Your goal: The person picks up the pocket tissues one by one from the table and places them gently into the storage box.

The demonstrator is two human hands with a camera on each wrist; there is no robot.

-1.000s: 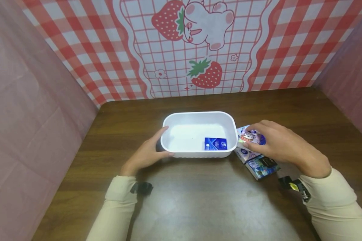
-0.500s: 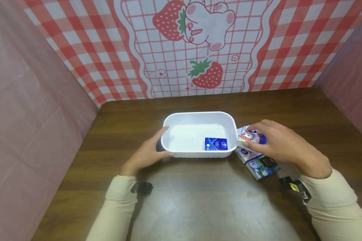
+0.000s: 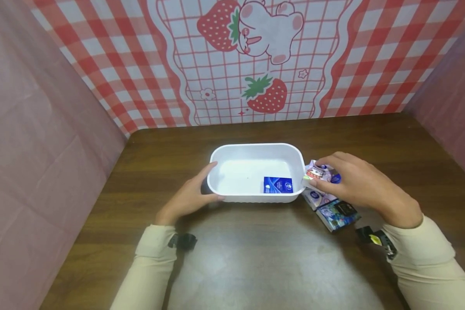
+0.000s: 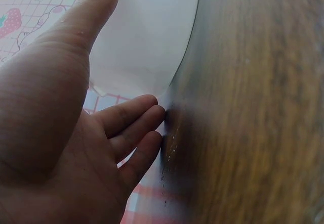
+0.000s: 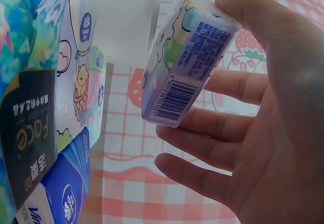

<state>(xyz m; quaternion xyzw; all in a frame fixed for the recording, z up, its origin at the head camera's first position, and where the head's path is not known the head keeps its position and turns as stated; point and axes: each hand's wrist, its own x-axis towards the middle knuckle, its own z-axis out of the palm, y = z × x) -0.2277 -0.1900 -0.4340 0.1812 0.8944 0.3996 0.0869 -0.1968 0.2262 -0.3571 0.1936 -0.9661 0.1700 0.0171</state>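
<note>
A white plastic bin (image 3: 238,172) stands mid-table with one blue tissue pack (image 3: 277,185) flat inside, near its front right. My left hand (image 3: 187,196) holds the bin's left end, thumb along the front wall and index fingertip at the rim. Just off the bin's right end, my right hand (image 3: 358,185) pinches a purple cartoon-printed tissue pack (image 5: 190,62) between thumb and fingers. In the right wrist view that pack is tilted, its barcode facing the camera, apart from the packs beside it. Part of the left fingers is hidden behind the thumb in the left wrist view.
Beside the bin's right end lie more tissue packs: a purple one (image 3: 317,199), a dark floral "Face" one (image 3: 338,214) and a blue Vinda one (image 5: 68,188). A red-and-white checked cloth (image 3: 116,56) hangs behind the wooden table (image 3: 240,258), with pink cloth at both sides.
My right hand has shifted slightly left and up with the purple tissue pack, whose near corner now reaches the bin's right rim in the head view. My left hand and the bin stay put.
</note>
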